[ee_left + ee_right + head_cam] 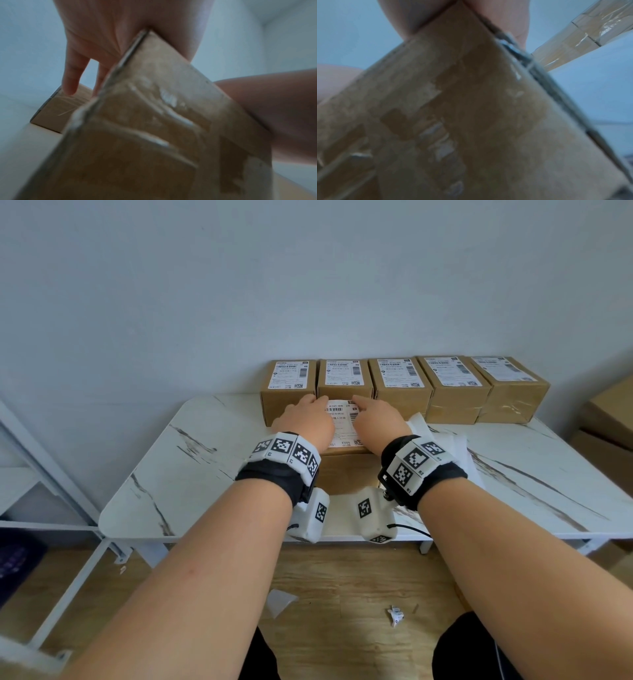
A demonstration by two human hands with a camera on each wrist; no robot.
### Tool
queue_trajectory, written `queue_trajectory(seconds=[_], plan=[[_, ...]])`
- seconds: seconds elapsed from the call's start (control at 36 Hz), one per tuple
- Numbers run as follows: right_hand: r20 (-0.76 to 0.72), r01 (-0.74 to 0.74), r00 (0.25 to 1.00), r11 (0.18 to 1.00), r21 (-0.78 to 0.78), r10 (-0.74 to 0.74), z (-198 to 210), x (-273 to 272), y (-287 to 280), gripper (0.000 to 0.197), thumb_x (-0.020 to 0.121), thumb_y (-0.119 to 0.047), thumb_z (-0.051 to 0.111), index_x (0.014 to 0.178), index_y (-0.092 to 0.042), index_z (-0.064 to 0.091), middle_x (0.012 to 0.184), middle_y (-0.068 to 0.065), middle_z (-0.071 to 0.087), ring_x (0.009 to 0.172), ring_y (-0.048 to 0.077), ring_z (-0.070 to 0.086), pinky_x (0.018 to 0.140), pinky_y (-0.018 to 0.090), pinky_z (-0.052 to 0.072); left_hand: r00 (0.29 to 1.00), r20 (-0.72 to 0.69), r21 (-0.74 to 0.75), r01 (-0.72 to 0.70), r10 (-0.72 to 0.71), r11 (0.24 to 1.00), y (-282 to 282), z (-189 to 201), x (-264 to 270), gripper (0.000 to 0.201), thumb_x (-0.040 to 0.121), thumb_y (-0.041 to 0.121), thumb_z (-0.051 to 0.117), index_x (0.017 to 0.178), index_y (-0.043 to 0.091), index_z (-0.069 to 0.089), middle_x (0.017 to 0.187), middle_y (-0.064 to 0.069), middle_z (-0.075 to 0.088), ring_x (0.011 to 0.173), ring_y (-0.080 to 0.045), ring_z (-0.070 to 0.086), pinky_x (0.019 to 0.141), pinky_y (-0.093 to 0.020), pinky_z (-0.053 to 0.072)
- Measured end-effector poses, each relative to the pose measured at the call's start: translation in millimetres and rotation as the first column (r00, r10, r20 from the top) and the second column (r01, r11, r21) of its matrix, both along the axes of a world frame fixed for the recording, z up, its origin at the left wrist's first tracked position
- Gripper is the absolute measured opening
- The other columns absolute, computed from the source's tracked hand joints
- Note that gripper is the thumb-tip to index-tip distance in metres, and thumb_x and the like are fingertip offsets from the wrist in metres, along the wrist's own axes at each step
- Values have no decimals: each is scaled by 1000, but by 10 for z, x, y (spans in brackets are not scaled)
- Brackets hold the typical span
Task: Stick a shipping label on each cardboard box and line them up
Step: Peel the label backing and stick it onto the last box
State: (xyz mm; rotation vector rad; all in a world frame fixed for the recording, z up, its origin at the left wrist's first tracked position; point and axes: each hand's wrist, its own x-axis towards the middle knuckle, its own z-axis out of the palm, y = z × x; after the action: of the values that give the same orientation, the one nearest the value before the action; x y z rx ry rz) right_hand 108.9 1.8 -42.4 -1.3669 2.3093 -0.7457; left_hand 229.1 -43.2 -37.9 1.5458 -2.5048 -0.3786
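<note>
A brown cardboard box point(346, 470) stands on the table in front of me, with a white shipping label point(342, 422) on its top. My left hand point(306, 417) lies flat on the label's left side and my right hand point(376, 417) lies flat on its right side, fingers pointing away. Both press down on it. Several labelled boxes point(400, 386) stand side by side in a row along the wall behind. The left wrist view shows the taped box side point(154, 135) under my palm point(106, 33). The right wrist view shows the same box point(453, 108), blurred.
White backing sheets point(442, 440) lie on the marble table point(205, 474) to the right of the box. Larger cardboard cartons point(606, 419) stand at the far right, a white metal frame point(34, 474) at the left. Paper scraps point(395, 614) lie on the wooden floor.
</note>
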Motion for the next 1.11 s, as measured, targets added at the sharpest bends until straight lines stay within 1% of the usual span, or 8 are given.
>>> queue_trajectory(seconds=[0.25, 0.42, 0.5, 0.61, 0.75, 0.89, 1.03, 1.11], plan=[[-40, 32, 998, 980, -196, -41, -16, 4, 120, 42, 90, -11, 42, 119, -27, 68, 126, 9, 56, 105, 30, 59, 89, 44, 54, 998, -33, -354, 39, -55, 934, 55, -7, 52, 38, 96, 9, 41, 125, 19, 62, 128, -5, 55, 120, -26, 46, 91, -42, 49], [-45, -7, 999, 976, -220, -3, 10, 60, 295, 38, 86, -7, 44, 105, -22, 73, 123, 10, 60, 103, 29, 60, 91, 42, 53, 989, -121, -276, 53, -90, 960, -5, -37, 61, 29, 95, 16, 45, 114, 16, 68, 115, -7, 51, 100, -22, 52, 82, -36, 49], [-18, -5, 1000, 974, -226, 1, 11, 107, 376, 33, 83, -12, 46, 100, -21, 73, 110, 10, 63, 93, 27, 62, 87, 41, 54, 992, -100, -192, 58, -79, 980, -12, -36, 107, 35, 93, 34, 45, 116, 14, 63, 114, -6, 51, 93, -21, 53, 76, -31, 46], [42, -12, 999, 972, -233, 22, -2, 155, 477, 31, 85, -25, 53, 110, -21, 72, 115, 8, 65, 94, 22, 64, 87, 35, 54, 989, -103, -62, 101, -107, 993, 47, -66, 174, 49, 91, 48, 42, 126, 15, 54, 130, -5, 48, 107, -25, 55, 90, -39, 48], [110, -41, 992, 976, -213, 66, -60, 186, 583, 44, 95, -27, 44, 138, -24, 53, 124, 3, 64, 97, 18, 60, 77, 26, 46, 980, -154, 56, 138, -128, 989, 199, -164, 268, 59, 100, 45, 27, 153, 21, 16, 161, 7, 3, 146, -21, 18, 117, -38, 23], [38, -53, 998, 987, -152, 59, -13, 280, 583, 45, 102, -19, 31, 145, -20, 43, 133, 13, 57, 110, 29, 58, 90, 37, 49, 971, -236, -55, 18, -30, 998, 419, -218, 305, 51, 102, 39, 19, 150, 23, 26, 155, -2, 29, 135, -25, 40, 104, -41, 39], [112, -52, 991, 987, -154, 69, 16, 272, 594, 44, 102, -13, 32, 145, -17, 43, 113, 9, 60, 82, 18, 54, 62, 21, 42, 949, -312, 27, -26, 33, 999, 521, -178, 337, 50, 103, 39, 20, 151, 24, 23, 140, -9, 51, 121, -30, 52, 94, -36, 42], [159, -5, 987, 981, -196, 36, 19, 294, 658, 42, 101, -19, 40, 143, -16, 40, 125, 7, 59, 90, 18, 56, 73, 25, 45, 933, -358, 40, -7, 21, 999, 535, -181, 376, 49, 102, 39, 24, 149, 24, 27, 141, -4, 51, 122, -28, 52, 99, -39, 45]])
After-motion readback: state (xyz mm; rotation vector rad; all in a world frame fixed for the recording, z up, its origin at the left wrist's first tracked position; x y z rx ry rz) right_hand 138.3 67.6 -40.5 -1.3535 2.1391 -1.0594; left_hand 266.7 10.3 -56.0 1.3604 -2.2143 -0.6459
